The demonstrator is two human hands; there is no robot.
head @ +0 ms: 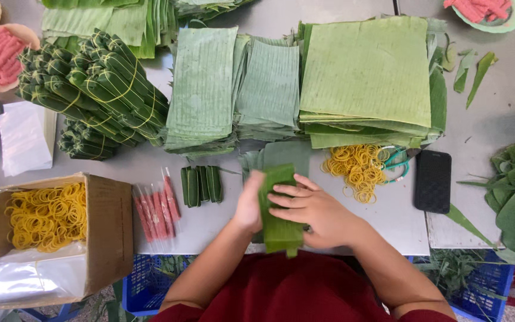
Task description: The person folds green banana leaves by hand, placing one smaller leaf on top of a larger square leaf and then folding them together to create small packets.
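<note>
Both of my hands hold a folded green banana-leaf packet (279,226) upright over the near table edge. My left hand (249,203) grips its left side. My right hand (311,209) lies across its front, fingers pointing left. Just behind the packet lies a small stack of cut leaf pieces (284,154). To the left on the table sit several small wrapped leaf rolls (201,185) and several pink sticks in clear wrap (156,209).
Stacks of cut banana leaves (365,77) and narrower strips (204,89) fill the back. Bundles of tied leaf packets (96,89) lie left. Yellow rubber bands sit loose (356,167) and in a cardboard box (108,232). A black phone (432,180) lies right.
</note>
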